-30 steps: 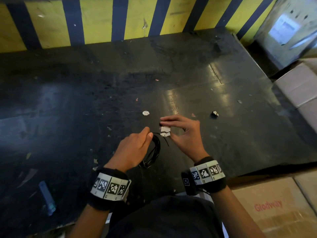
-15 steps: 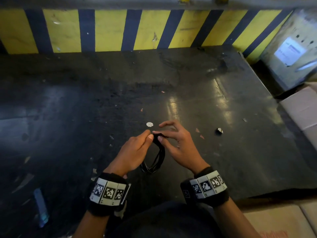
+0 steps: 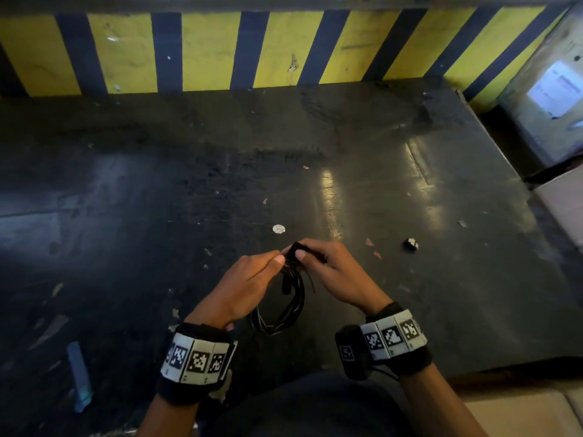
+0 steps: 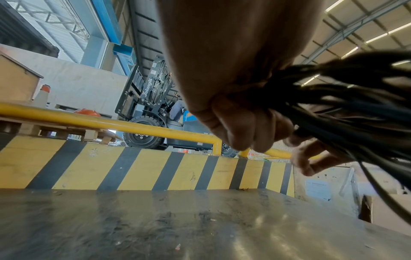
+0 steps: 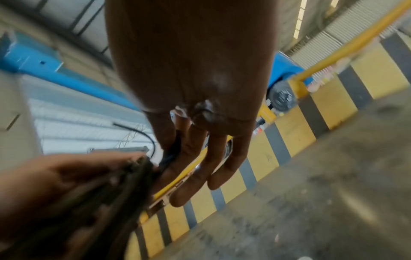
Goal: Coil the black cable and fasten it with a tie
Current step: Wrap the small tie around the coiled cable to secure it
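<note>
The black cable [image 3: 291, 305] is wound into a small coil that hangs just above the dark table [image 3: 441, 263]. My left hand [image 3: 249, 287] grips the top of the coil, fingers curled round the bundled strands [image 4: 347, 112]. My right hand [image 3: 331, 269] pinches a black tie [image 3: 298, 249] at the top of the coil, thumb against it. In the right wrist view the other fingers [image 5: 195, 168] stretch out straight. A loose cable end [image 3: 310, 283] sticks out beside the coil. How far the tie wraps round is hidden by the fingers.
A small white disc [image 3: 279, 229] lies just beyond my hands. A small black-and-white piece [image 3: 411, 245] sits to the right. A blue strip [image 3: 79, 375] lies near the front left. A yellow-and-black striped wall [image 3: 284, 52] bounds the far edge; cardboard boxes [image 3: 561, 197] stand to the right.
The white piece that the right hand held a second ago is gone from view. The right hand has moved onto the top of the coil and now pinches the black tie there.
</note>
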A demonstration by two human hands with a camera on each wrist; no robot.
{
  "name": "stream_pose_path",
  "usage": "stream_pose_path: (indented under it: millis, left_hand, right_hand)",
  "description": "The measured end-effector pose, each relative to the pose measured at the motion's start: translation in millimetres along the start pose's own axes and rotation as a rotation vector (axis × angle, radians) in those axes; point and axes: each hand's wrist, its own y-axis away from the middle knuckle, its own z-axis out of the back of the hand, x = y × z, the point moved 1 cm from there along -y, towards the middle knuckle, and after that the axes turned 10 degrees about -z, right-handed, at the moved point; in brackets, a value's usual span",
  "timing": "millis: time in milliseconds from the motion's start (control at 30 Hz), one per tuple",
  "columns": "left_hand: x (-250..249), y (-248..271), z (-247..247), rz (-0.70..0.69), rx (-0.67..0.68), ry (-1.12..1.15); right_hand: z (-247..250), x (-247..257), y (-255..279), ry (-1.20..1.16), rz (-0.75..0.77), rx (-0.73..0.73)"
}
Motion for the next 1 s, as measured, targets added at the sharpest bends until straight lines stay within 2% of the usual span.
stream_pose_path:
  millis: [100,233,367,567,667,833,1000]
  left_hand:
    - [1.0,-1.6,-7.5,0.018,0.012,-0.019]
    - [5.0,-4.5,-14.5,0.033,-0.007,-0.082]
    - [6.8,-7.7,-20.6,0.064,-0.033,-0.075]
    - [5.0,-9.7,-25.3,0.113,-0.067,0.144]
    - [6.7,-8.5,-24.8,0.130,-0.079,0.241]
    - [8.3,-8.2,-22.5,0.147,-0.093,0.336]
    - [-1.1,-10.2,-20.6,0.181,-0.095,0.389]
  right_hand:
    - [1.3,-1.1,6.7,-0.120,-0.059,0.043]
    - [3.3,4.6,13.4,-0.139,-0.143,0.101]
    - [3.6,3.2,24.0,0.060,-0.039,0.128]
    - [0.2,4.9,26.9,0.118,0.085,-0.103]
    - [1.2,7.6,27.8,0.117,0.113,-0.142]
    - [1.2,10.2,30.1,0.129,0.158,-0.226]
    - [0.6,8.6,27.7,0.228,0.271,-0.416]
